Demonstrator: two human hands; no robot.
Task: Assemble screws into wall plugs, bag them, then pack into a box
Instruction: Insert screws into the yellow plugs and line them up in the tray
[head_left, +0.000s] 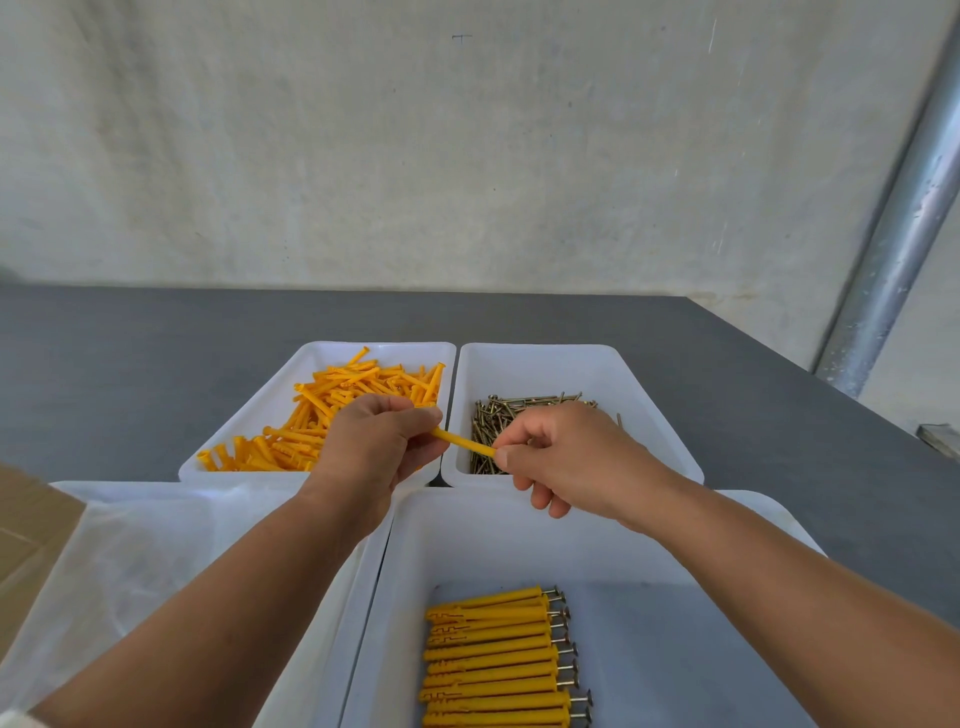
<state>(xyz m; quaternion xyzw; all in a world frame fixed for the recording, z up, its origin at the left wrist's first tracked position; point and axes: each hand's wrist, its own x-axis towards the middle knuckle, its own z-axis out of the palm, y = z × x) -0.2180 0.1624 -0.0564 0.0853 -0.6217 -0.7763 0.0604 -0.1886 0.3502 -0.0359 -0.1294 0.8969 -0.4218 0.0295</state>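
Bright even daylight, soft shadows, edges bowed

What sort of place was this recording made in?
Probably a small assembly and packing bench in a workshop or light factory. There is a white bin of loose orange wall plugs, another of screws and a row of finished plug-and-screw sets, all on a grey worktable against a bare wall.

Plugs (332, 410) orange-yellow, screws (511, 415) brassy, trays (550, 358) white, table (130, 353) dark grey, wall (415, 145) pale grey – mottled, box (26, 530) brown.
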